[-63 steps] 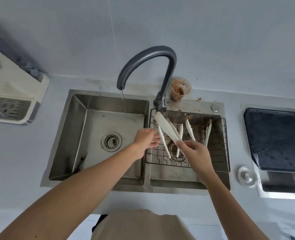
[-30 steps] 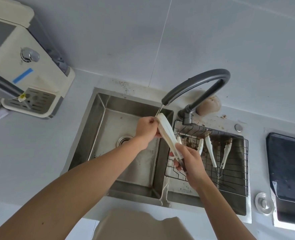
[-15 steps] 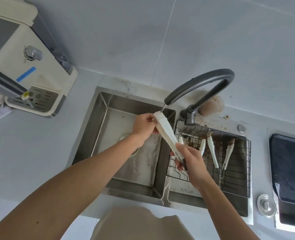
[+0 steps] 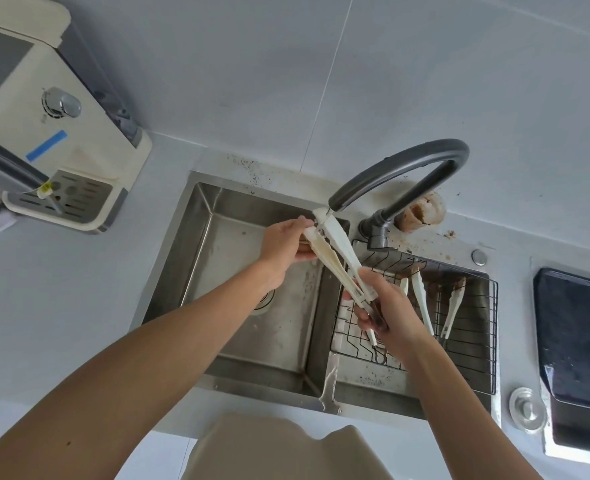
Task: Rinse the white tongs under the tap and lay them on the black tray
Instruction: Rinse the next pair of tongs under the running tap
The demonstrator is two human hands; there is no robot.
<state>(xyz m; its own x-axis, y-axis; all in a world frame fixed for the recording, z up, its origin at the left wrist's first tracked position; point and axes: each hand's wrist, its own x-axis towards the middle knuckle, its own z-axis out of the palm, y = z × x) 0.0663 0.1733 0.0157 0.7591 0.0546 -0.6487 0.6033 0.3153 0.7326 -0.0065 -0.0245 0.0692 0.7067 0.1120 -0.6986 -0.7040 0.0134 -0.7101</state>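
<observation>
White tongs (image 4: 338, 252) are held slanting over the divider between the two sink basins, tips up under the spout of the dark grey tap (image 4: 401, 168), where water hits them. My right hand (image 4: 387, 310) grips their hinge end. My left hand (image 4: 286, 242) pinches one arm near the tip, and the two arms are spread slightly apart. The black tray (image 4: 577, 341) lies at the far right on the counter, apart from both hands.
A wire rack (image 4: 466, 341) in the right basin holds more white tongs (image 4: 423, 303). The left basin (image 4: 224, 258) has a drain partly hidden by my left arm. A water dispenser (image 4: 44, 133) stands at left. A dirty cup (image 4: 421, 211) sits behind the tap.
The tongs were lifted from above the rack to the tap spout. My left hand took hold of a tip, and the arms have now parted under the water.
</observation>
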